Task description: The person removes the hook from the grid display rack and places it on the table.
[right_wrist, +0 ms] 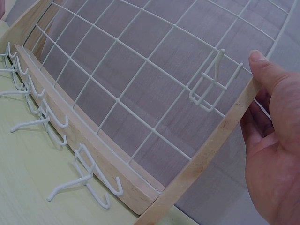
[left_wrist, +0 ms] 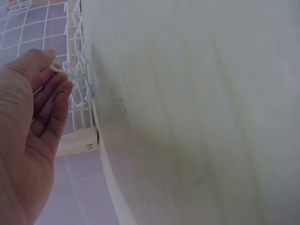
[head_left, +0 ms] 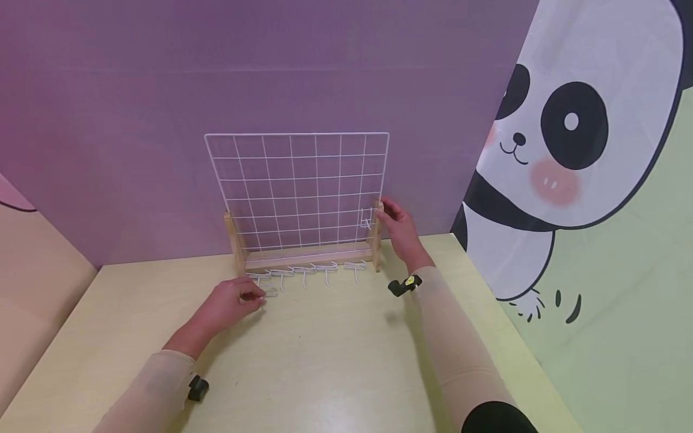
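Observation:
A white wire grid panel (head_left: 296, 133) stands upright in a wooden stand (head_left: 308, 254). My right hand (head_left: 400, 231) grips the stand's right upright (right_wrist: 220, 136), thumb on the near side and fingers behind. Close to that upright, one white wire hook (right_wrist: 208, 86) hangs on the grid. Between the thumb and fingertips of my left hand (head_left: 233, 302), I pinch the thin arm of another white wire hook (left_wrist: 60, 70), low at the stand's left end. Several more hooks (right_wrist: 86, 178) lie in a row along the front of the base bar.
The stand is at the back of a pale wooden table (head_left: 325, 361), close to a purple wall covering (head_left: 135, 150). On the right, a panda-printed hanging (head_left: 585, 198) runs down beside the table edge.

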A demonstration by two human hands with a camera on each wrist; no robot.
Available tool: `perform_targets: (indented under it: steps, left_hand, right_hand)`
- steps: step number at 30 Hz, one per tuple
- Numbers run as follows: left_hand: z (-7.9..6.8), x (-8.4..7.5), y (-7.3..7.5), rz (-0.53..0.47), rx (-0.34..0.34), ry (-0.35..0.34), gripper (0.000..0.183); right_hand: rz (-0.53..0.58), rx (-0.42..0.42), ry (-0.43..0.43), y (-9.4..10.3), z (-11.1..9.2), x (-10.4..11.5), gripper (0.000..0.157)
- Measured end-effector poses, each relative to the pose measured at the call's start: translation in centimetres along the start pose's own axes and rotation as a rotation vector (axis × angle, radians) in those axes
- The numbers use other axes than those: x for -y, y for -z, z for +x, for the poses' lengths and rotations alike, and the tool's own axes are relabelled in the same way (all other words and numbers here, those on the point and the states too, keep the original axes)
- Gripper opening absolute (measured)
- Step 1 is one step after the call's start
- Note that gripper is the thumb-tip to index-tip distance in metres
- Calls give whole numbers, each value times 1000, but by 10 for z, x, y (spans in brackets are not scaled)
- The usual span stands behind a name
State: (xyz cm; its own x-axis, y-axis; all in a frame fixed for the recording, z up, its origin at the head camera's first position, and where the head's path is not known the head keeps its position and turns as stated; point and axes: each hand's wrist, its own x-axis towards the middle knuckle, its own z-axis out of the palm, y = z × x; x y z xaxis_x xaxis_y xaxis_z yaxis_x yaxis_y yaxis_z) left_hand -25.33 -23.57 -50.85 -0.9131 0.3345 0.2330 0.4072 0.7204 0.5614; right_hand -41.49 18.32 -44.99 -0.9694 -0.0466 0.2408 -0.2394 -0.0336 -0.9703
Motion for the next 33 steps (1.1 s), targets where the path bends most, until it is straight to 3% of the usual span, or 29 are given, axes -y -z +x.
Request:
perform_targets:
  steps: [12, 22, 33]
  left_hand:
    - [-1, -3, -2, -21, 57, 50, 14]
    - [0, 2, -5, -6, 93, 70, 17]
    - [-1, 4, -6, 24, 122, 33, 19]
  right_hand:
    - [38, 27, 21, 0, -1, 2, 45]
    - [3, 11, 11, 0, -1, 2, 45]
    - [15, -1, 1, -1, -2, 2, 46]
